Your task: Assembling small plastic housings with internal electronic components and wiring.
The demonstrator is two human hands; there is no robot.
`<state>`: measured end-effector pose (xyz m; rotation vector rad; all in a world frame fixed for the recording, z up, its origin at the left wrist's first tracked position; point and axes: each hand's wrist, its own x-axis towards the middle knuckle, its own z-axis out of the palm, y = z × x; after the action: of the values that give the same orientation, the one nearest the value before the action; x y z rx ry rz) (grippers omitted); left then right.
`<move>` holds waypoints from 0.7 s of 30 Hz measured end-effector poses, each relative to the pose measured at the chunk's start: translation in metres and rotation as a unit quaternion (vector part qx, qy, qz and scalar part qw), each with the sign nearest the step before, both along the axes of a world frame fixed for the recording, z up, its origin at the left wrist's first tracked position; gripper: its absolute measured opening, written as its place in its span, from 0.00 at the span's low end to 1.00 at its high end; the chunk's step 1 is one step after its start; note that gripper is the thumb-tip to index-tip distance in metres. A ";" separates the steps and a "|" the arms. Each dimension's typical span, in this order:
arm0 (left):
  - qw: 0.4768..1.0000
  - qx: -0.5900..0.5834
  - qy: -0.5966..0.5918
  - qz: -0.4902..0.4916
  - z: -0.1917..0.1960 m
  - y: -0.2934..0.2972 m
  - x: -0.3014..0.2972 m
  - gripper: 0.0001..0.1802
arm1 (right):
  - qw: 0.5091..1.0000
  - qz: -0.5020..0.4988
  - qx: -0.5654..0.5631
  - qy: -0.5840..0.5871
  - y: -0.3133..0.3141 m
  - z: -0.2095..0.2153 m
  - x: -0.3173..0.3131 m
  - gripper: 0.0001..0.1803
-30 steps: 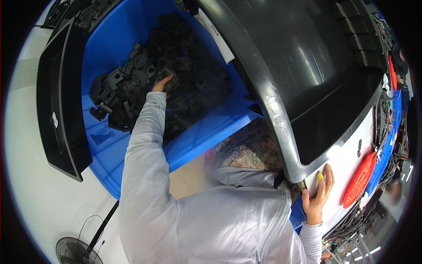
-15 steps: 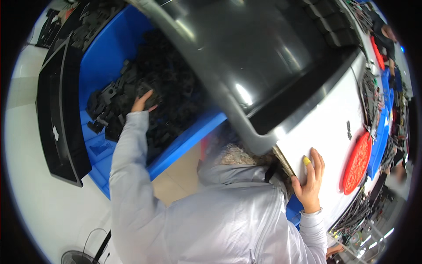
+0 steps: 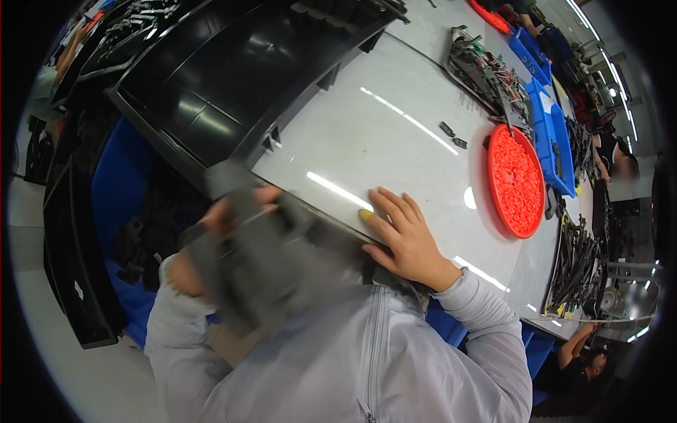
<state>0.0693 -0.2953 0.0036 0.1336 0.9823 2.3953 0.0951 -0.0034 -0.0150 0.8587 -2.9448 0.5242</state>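
My left hand [image 3: 216, 224], raised beside the table edge, is closed around some dark grey plastic parts [image 3: 261, 264]. They are smeared by motion, so their shape and number are unclear. My right hand [image 3: 416, 250] rests flat on the white table [image 3: 416, 169] near its front edge, fingers spread, holding nothing. A yellow cover [image 3: 365, 215] sits on one of its fingertips. Left of me, partly hidden by my arm and a large black moulded shell, stands a blue bin [image 3: 113, 176] with dark parts inside.
The large glossy black shell [image 3: 218, 84] covers the table's far left. Two small black pieces [image 3: 447, 130] lie mid-table. A red tray [image 3: 491, 180] of red bits stands right, beside blue trays [image 3: 543, 134] and dark part piles [image 3: 578, 275]. Other people are at the right.
My left hand has come up out of the blue bin toward the table edge with dark parts. My view has turned toward the table; my right hand still lies on it.
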 end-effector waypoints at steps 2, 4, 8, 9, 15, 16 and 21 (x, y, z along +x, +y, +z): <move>0.997 -0.063 0.008 -0.047 0.009 0.054 -0.024 0.21 | 0.999 0.031 -0.034 0.002 0.007 0.001 0.001 0.25; 0.997 -0.014 -0.003 -0.076 -0.003 0.097 -0.050 0.23 | 0.997 0.045 -0.058 -0.003 0.011 -0.007 0.001 0.24; 0.996 -0.074 0.037 -0.029 -0.014 0.164 -0.115 0.26 | 0.992 0.054 -0.110 0.035 0.012 -0.005 0.002 0.20; 0.993 -0.085 0.076 -0.028 -0.017 0.174 -0.126 0.29 | 0.991 0.056 -0.113 0.035 0.015 -0.005 0.004 0.21; 0.926 -0.176 0.139 0.303 -0.049 0.205 -0.168 0.51 | 0.989 0.068 -0.122 0.053 0.011 -0.010 0.009 0.23; 0.932 -0.177 0.123 0.293 -0.043 0.204 -0.160 0.52 | 0.988 0.078 -0.128 0.047 0.012 -0.009 0.009 0.23; 0.831 -0.337 0.353 0.269 -0.019 0.139 -0.044 0.34 | 0.992 0.044 -0.116 0.030 0.013 -0.008 0.009 0.20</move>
<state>0.0251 -0.1566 -0.0157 0.5658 2.4339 2.2955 0.1046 0.0099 -0.0235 0.9592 -2.7306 0.8103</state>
